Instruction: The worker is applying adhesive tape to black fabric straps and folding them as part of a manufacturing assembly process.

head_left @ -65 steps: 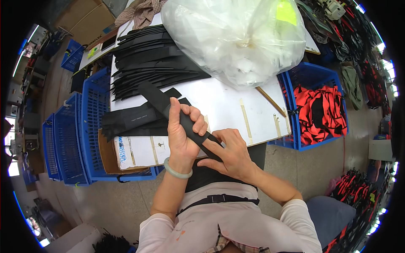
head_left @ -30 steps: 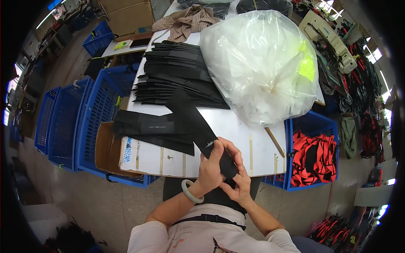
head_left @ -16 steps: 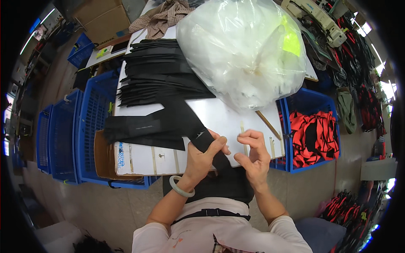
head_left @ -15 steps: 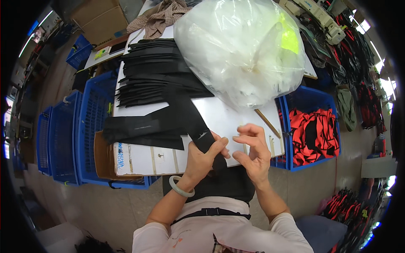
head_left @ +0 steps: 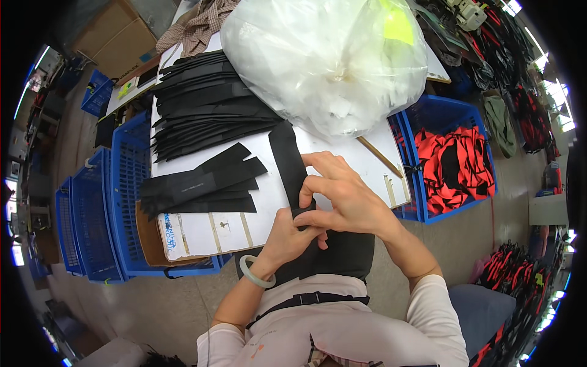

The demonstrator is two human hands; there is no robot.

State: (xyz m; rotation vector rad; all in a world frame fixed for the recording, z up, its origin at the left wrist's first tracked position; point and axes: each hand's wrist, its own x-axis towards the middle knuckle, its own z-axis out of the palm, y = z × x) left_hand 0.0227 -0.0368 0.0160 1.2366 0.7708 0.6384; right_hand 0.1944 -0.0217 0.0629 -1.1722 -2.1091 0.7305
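A single black fabric strip (head_left: 287, 150) lies across the near part of the white table, its lower end between my hands. My left hand (head_left: 287, 238) is closed on that end near the table's front edge. Over it, my right hand (head_left: 339, 196) bends its fingers round the same end, thumb touching beside the left fingertips; the exact pinch is partly hidden. Left of my hands, several loose black strips (head_left: 199, 183) fan out over the table edge. Beyond them a thick pile of black strips (head_left: 208, 110) lies in overlapping layers.
A large clear plastic bag (head_left: 324, 67) of white stuff fills the far middle of the table (head_left: 244, 229). A brown stick (head_left: 379, 156) lies at right. Blue crates (head_left: 131, 202) stand at left; another blue crate (head_left: 455, 211) at right holds red and black pieces (head_left: 452, 168).
My right hand has come left onto the strip beside my left hand. The held strip has swung away from the loose strips and now points more straight ahead.
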